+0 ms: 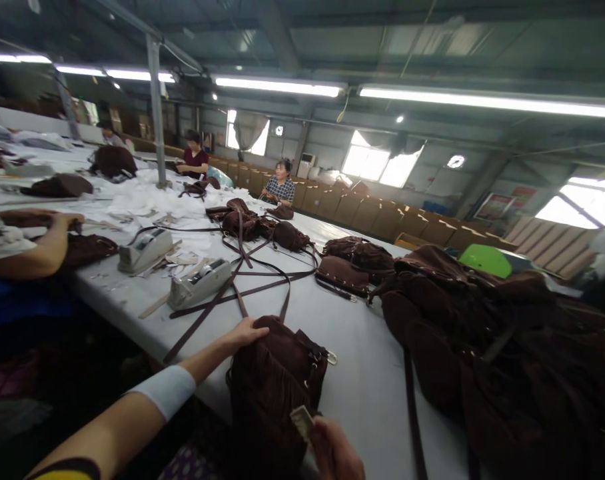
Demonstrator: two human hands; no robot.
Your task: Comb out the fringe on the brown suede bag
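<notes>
Evidently the brown bag (277, 373) is the item under handling; it stands at the near edge of the counter (365, 407), directly before the person, presumably to keep it within reach of both hands. The left hand (245, 335) has its fingers closed over the bag's upper left edge, some of them hidden behind the fabric; this grip appears to steady the bag and leave its front face exposed. The right hand (336, 452) has its fingers pinched around a pale strip (302, 421), held against or just in front of the bag's lower right side; contact cannot be confirmed, nor the strip's material. A metal clasp (331, 358) projects at the upper right.

Long straps (287, 293) lie beyond the bag, seemingly laid outward so as not to cover the front. Two tape dispensers (200, 283) (147, 250) stand to the left, likely for easy reach. A heap of brown bags (462, 333) occupies the right side, apart from the handled one.
</notes>
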